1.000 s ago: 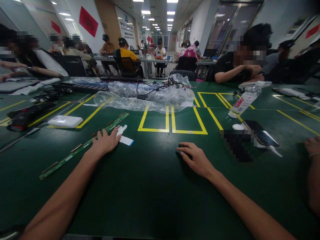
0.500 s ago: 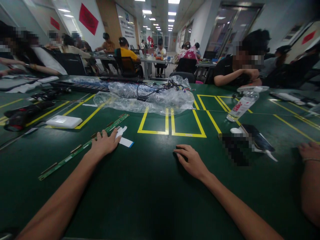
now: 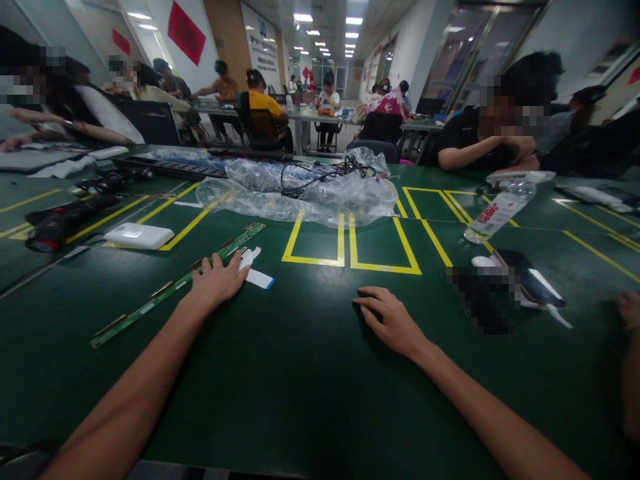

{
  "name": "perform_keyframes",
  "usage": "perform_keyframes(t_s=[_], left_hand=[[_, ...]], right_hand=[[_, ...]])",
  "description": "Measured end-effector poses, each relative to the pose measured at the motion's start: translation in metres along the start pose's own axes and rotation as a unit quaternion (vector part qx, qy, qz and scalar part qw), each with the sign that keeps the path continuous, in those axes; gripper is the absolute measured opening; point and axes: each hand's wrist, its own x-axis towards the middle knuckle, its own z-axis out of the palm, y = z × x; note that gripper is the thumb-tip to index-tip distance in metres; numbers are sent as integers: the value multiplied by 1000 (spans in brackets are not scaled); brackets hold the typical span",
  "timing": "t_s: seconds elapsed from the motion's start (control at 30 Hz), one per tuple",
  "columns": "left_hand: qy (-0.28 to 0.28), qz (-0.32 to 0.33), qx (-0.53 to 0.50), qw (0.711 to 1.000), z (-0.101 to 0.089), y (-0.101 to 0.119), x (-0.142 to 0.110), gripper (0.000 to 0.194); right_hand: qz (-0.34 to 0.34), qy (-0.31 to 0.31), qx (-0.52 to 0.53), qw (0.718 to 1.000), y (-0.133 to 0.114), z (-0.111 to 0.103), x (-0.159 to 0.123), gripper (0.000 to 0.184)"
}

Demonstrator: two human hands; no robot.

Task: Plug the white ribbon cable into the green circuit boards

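Note:
A long, narrow green circuit board (image 3: 150, 306) lies slantwise on the green table (image 3: 310, 373). My left hand (image 3: 216, 280) rests over its middle with the fingers spread, hiding part of the board. Beside the thumb, a white flat ribbon cable (image 3: 259, 279) with a blue end sticks out onto the table. To the right, my right hand (image 3: 393, 319) lies on the tabletop with fingers loosely bent and apart. Nothing shows in it, and it touches only the table.
Clear plastic wrap (image 3: 320, 200) with black cables (image 3: 325, 175) lies ahead. A white box-shaped device (image 3: 139, 235) and a black flashlight-like object (image 3: 65, 223) sit at left. A bottle (image 3: 501, 210) and a phone (image 3: 530, 275) are at right. A person (image 3: 480, 140) sits across the table.
The whole view has shifted slightly, so things appear a little further right than half a second ago. Both hands keep their places on the board and table.

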Motion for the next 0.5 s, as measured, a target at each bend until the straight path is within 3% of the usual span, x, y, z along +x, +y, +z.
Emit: perform_keyframes(t_s=[0.5], left_hand=[[11, 23, 9, 1000, 4, -7, 4, 73]], right_hand=[[2, -9, -20, 1000, -2, -1, 1, 31]])
